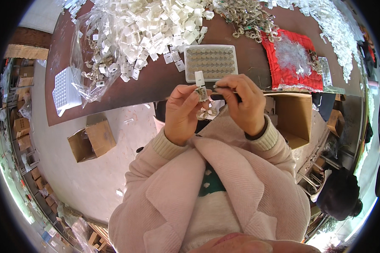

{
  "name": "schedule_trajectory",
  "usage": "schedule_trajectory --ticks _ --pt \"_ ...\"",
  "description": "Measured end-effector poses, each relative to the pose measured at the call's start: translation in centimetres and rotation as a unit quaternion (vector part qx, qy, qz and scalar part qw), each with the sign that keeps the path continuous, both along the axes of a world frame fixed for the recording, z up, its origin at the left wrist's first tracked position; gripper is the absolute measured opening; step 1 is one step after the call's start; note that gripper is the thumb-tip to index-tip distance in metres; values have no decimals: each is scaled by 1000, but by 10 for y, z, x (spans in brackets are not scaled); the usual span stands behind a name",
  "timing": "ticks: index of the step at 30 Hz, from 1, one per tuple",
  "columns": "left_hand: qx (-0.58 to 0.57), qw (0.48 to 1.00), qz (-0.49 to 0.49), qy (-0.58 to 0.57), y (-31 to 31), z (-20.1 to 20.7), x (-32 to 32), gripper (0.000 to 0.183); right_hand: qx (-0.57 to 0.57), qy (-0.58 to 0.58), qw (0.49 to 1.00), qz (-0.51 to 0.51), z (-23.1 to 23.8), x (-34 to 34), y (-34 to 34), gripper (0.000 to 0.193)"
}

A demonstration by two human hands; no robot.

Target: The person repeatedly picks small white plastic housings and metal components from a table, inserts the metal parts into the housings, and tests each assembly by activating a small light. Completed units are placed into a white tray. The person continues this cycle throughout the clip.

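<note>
My left hand (180, 113) is closed around a small white plastic case (199, 79) that stands upright between the fingertips. Below its white top sits a small circuit piece (202, 93), and a loop of thin wire (204, 113) hangs beneath. Close to its right, my right hand (245, 103) pinches a tiny shiny piece (215, 87) between thumb and forefinger; its exact kind is too small to tell. Just beyond both hands, on the table, lies a clear plastic tray (187, 63) with rows of round greyish discs.
A large heap of white plastic pieces (156, 25) covers the far left of the brown table (249, 59), with tangled wired parts (245, 17) beside it. Red cloth (276, 69) lies right. A white dimpled tray (66, 89) is left. Cardboard boxes (101, 137) stand below table level.
</note>
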State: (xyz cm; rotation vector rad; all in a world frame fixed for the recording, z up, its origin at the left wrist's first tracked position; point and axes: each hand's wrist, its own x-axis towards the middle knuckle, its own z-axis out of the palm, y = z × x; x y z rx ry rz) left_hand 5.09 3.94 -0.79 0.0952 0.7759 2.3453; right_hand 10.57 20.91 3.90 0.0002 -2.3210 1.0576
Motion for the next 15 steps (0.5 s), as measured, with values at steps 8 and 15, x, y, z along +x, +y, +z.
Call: schedule_trajectory --ticks 8,15 --pt "-6 1000 17 -5 -5 4 4 12 22 1 999 26 6 -9 -26 19" --pt "68 996 -15 -56 -15 0 -1 14 11 -28 996 84 12 -9 -22 19"
